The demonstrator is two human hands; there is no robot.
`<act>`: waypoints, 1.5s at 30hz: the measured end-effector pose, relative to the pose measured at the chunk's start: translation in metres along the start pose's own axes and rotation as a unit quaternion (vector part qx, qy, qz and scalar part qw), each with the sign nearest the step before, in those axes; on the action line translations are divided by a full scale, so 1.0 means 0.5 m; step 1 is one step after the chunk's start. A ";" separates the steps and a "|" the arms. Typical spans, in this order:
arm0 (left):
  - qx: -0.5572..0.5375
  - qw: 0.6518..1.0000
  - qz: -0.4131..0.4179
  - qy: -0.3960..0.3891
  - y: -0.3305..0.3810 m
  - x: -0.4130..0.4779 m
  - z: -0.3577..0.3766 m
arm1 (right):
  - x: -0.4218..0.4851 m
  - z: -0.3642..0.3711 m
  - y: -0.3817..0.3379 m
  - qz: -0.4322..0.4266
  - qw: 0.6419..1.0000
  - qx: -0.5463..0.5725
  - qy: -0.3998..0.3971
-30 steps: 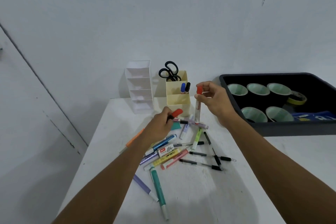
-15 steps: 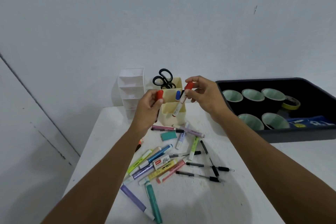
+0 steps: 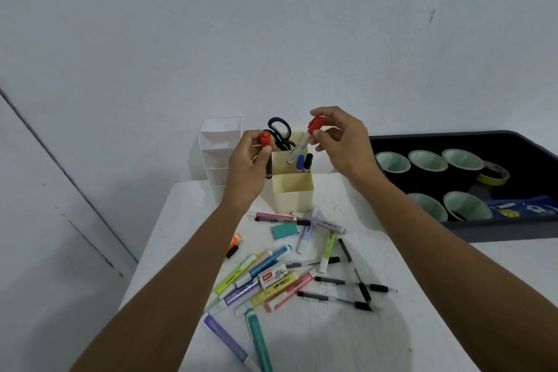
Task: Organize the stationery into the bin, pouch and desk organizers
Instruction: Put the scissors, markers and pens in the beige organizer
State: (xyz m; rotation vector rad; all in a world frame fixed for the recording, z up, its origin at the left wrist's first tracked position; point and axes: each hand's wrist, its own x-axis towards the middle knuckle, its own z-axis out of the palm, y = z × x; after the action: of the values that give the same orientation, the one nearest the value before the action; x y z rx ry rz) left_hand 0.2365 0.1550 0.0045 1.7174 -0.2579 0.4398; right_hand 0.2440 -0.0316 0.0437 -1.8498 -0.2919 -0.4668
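Observation:
My left hand [image 3: 246, 166] grips a red-capped marker [image 3: 266, 139] upright beside the left wall of the cream desk organizer [image 3: 292, 190]. My right hand [image 3: 342, 142] pinches another red-capped white marker [image 3: 305, 142] by its cap, tilted with its lower end inside the organizer's back compartment. That compartment holds a blue-capped and a black-capped marker [image 3: 303, 162]; black scissors [image 3: 279, 133] stand behind. A white tiered organizer [image 3: 219, 148] stands to the left. Highlighters and pens [image 3: 280, 272] lie scattered on the white table [image 3: 332, 338].
A dark bin [image 3: 513, 229] at the right holds several tape rolls, a yellow tape roll [image 3: 493, 174] and a blue pouch [image 3: 525, 208]. A staples box [image 3: 271, 276] and a teal eraser [image 3: 284, 231] lie among the pens. The wall rises right behind the organizers.
Both hands rose from the pile to the cream organizer. The right marker's lower end went down into the back compartment; the left marker turned upright beside the organizer.

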 end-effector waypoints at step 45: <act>0.225 0.971 -0.006 -0.084 -0.108 0.036 0.054 | -0.004 0.063 0.158 0.060 0.981 -0.168 -0.081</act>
State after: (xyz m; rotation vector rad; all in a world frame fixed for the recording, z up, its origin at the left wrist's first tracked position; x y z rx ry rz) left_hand 0.2786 0.1405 -0.0399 2.2064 -0.2856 0.3614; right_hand 0.2808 -0.0269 -0.0329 -2.2266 -0.2168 -0.2944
